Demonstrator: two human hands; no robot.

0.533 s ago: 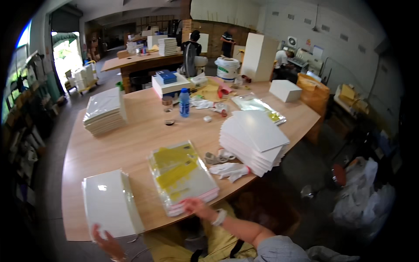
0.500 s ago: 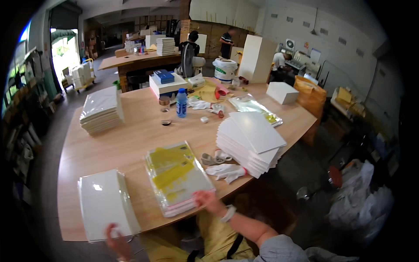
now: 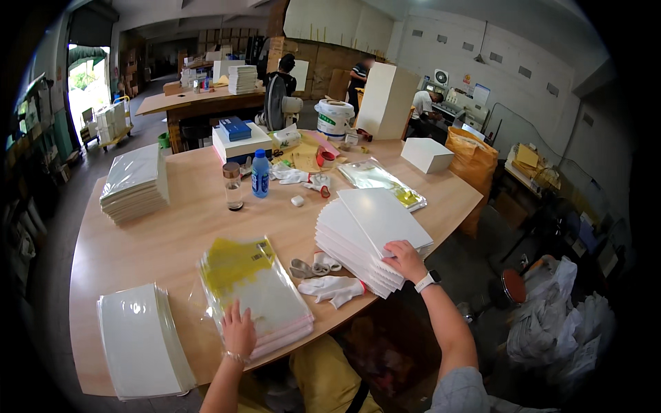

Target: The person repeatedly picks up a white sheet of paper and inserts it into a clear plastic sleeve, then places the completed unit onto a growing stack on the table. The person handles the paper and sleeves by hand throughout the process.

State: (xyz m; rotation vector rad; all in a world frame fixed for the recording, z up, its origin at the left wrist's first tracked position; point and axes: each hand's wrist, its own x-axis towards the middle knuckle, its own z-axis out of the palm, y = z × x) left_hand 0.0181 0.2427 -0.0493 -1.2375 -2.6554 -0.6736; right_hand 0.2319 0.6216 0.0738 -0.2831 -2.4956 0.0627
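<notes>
My left hand (image 3: 238,332) rests with fingers apart on a pile of clear plastic bags (image 3: 282,303), yellow backing showing at their far end. At the right, my right hand (image 3: 405,260) bends its fingers over the near edge of the top white board (image 3: 379,220). That board lies askew on a fanned stack of white boards (image 3: 344,248); the thumb's hold is partly hidden. Left of the bags lies a low pile of white boards in clear wrap (image 3: 141,337). White gloves (image 3: 334,290) sit between the bags and the fanned stack.
Farther back stand a wrapped stack (image 3: 136,182), a glass jar (image 3: 233,186), a blue bottle (image 3: 260,173), scissors and tape on yellow paper, and more shiny bags (image 3: 382,180). A white box (image 3: 427,155) and an orange sack (image 3: 471,165) are at the right. Other people work beyond.
My left hand has moved right from the wrapped pile onto the plastic bags. My right hand has gone from the bags to the top board of the fanned stack. The view has shifted.
</notes>
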